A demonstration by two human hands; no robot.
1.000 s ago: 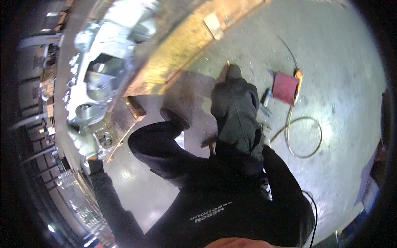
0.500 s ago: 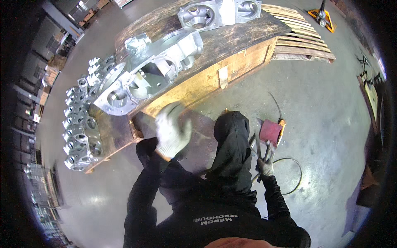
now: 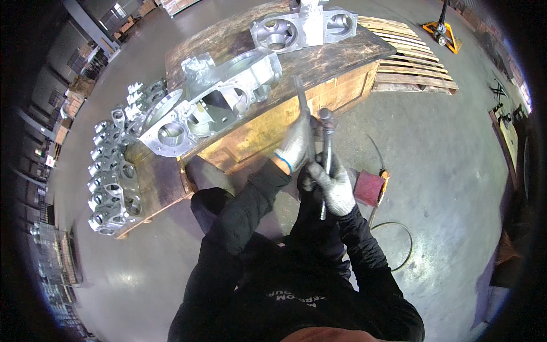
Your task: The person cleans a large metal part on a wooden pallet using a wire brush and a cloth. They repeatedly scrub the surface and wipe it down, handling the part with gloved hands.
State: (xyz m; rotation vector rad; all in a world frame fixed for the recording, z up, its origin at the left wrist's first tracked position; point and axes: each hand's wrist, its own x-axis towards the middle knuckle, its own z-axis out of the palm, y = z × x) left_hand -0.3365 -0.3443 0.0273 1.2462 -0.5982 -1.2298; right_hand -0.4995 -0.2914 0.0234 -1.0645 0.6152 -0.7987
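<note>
Both my hands wear white knit gloves and meet in front of my knees. My left hand (image 3: pixel 296 143) is closed round a long flat metal bar (image 3: pixel 302 98), file-like, its end pointing up and away toward the workbench. In my right hand (image 3: pixel 335 185) a hammer (image 3: pixel 327 139) is gripped by its metal handle, head up, with the handle's end sticking out below the fingers. The two tools are side by side; whether they touch I cannot tell. Beyond my left hand, a large silver metal casting (image 3: pixel 213 105) rests on the wooden workbench (image 3: pixel 245 139).
A second casting (image 3: pixel 307 27) sits at the bench's far end. Several smaller castings (image 3: pixel 117 182) stand in rows at the left. On the floor to the right lie a dark red pad (image 3: pixel 369 188) and a hose (image 3: pixel 407 231). A wooden pallet (image 3: pixel 413 74) and yellow pallet jack (image 3: pixel 450 43) are behind.
My right hand has lifted the tools from beside the red pad to in front of my knees. My left hand, empty before, has moved right and taken hold of the flat bar.
</note>
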